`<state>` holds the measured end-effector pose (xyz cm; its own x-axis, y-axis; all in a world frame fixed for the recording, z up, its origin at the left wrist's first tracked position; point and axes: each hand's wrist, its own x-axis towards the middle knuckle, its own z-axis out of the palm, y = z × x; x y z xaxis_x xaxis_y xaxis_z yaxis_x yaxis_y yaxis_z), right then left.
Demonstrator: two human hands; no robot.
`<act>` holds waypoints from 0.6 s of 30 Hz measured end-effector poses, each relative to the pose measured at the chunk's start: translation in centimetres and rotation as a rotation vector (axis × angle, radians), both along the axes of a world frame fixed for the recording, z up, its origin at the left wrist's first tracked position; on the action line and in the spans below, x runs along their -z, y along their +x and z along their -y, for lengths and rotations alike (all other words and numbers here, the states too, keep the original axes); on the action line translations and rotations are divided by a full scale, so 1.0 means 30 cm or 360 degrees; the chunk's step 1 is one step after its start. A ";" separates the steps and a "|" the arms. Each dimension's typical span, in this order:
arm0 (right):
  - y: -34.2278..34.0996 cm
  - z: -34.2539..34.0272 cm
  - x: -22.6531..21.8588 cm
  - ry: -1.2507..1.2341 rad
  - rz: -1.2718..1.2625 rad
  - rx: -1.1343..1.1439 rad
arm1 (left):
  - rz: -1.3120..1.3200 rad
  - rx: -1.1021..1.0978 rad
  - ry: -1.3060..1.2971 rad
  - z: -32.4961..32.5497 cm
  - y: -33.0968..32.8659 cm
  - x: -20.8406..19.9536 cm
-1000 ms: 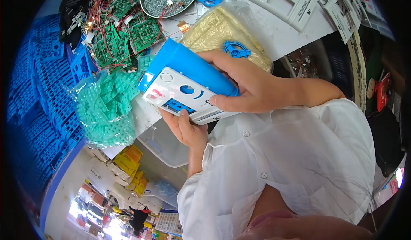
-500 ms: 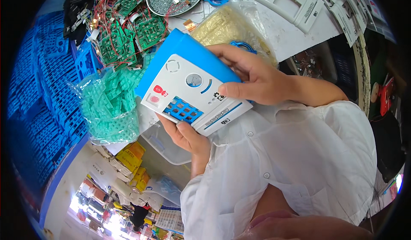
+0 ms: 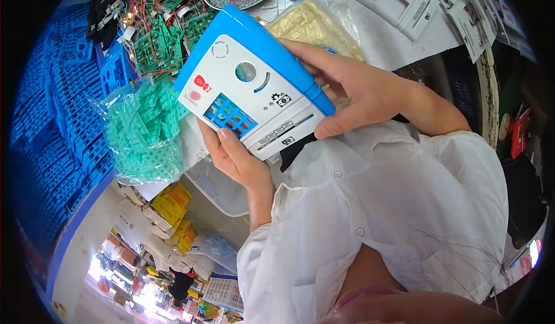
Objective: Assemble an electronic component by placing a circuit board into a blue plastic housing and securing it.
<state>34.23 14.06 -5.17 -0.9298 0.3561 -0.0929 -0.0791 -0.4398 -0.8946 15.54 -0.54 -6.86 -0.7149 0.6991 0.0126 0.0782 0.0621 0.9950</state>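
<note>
The left hand (image 3: 243, 165) and right hand (image 3: 367, 95) held the boxy blue plastic casing with a white printed front (image 3: 234, 101) up near the white table (image 3: 392, 56), fingers pinching opposite sides, so a slackened grip could have dropped it.

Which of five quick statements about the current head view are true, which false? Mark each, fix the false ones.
1. The left hand and right hand both touch the case. True.
2. The case is green and yellow. False: it is blue and white.
3. Circuit boards lie above the bagged green parts in the picture. True.
4. The bagged green parts lie right of the case. False: they lie to its left.
5. The right hand holds a screwdriver. False: it holds the case.
</note>
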 end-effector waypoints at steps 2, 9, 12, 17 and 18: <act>-0.001 -0.001 0.003 -0.0043 -0.0043 0.0021 | -0.0041 -0.0028 -0.0001 -0.002 0.006 -0.005; -0.009 0.012 0.064 -0.0138 -0.0182 0.0167 | -0.0112 -0.0099 0.0111 0.014 0.027 -0.023; -0.020 0.028 0.079 -0.0193 -0.0232 0.0205 | -0.0092 -0.0076 0.0159 0.010 0.029 -0.026; -0.015 0.037 0.077 0.0100 -0.0152 0.0251 | -0.0212 -0.0091 0.0055 0.007 0.008 0.011; -0.014 0.037 0.075 0.0197 -0.0138 0.0267 | -0.0241 -0.0102 0.0044 0.006 0.004 0.012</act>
